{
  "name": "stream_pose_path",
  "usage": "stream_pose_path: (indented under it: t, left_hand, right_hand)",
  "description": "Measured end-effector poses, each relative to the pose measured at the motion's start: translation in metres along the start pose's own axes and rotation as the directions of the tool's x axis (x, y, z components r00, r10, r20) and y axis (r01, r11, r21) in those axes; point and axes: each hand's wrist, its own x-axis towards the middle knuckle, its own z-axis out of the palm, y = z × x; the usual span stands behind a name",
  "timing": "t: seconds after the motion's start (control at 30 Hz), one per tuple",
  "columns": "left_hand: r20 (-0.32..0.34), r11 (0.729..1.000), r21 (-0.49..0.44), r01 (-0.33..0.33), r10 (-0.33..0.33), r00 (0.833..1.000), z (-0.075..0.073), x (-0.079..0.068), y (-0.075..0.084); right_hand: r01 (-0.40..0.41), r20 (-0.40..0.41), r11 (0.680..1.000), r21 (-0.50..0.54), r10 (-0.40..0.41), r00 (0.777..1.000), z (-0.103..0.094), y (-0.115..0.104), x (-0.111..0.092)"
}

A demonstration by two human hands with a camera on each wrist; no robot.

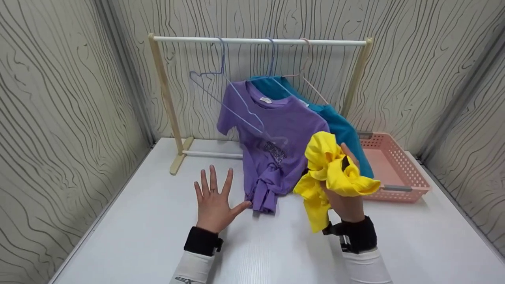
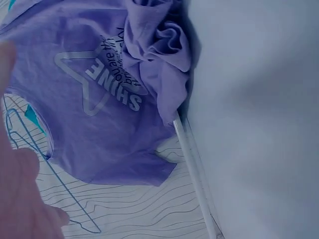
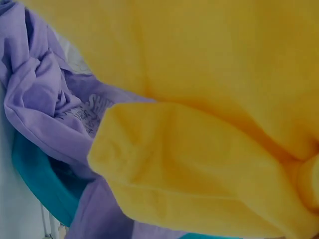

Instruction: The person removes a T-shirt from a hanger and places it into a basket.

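My right hand [image 1: 347, 205] holds a bunched yellow shirt [image 1: 321, 154] above the table, and the cloth hides most of its fingers. In the right wrist view the yellow cloth [image 3: 189, 164] fills most of the picture. My left hand [image 1: 215, 207] is spread flat in the air with straight fingers, holding nothing. Just beyond its thumb hangs a purple T-shirt [image 1: 284, 122] on a blue hanger [image 1: 272, 59], its hem knotted in front. Behind that is a teal shirt [image 1: 343, 128] on a pink hanger [image 1: 305, 59]. A bare blue hanger [image 1: 222, 59] hangs at the left.
A rack with a white rail [image 1: 244, 40] and wooden legs [image 1: 167, 94] stands at the back of the white table [image 1: 150, 236]. At the right sits a pink perforated basket [image 1: 406, 169] with grey handles. Patterned walls [image 1: 55, 98] enclose the table.
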Motion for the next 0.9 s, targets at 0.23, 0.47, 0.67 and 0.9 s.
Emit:
stream_pose_path:
  t: [0.23, 0.47, 0.67, 0.9]
  left_hand:
    - [0.022, 0.999, 0.033, 0.035, -0.035, 0.999, 0.005, -0.006, -0.008]
    - [0.059, 0.997, 0.032, 0.069, -0.071, 0.996, 0.006, -0.007, -0.010]
    - [0.058, 0.996, 0.014, 0.085, -0.086, 0.995, 0.007, -0.006, -0.010]
    - [0.074, 0.995, 0.002, 0.100, -0.100, 0.992, 0.008, -0.005, -0.011]
  right_hand:
    - [0.031, -0.128, 0.998, -0.059, -0.038, 0.991, -0.015, -0.017, 0.008]
    - [0.076, -0.318, 0.955, -0.287, -0.170, 0.933, -0.051, -0.023, 0.016]
    - [0.065, -0.496, 0.980, -0.187, -0.151, 0.855, -0.086, -0.031, 0.059]
    - [0.178, -0.528, 0.972, 0.157, -0.069, 0.846, -0.114, -0.027, 0.129]
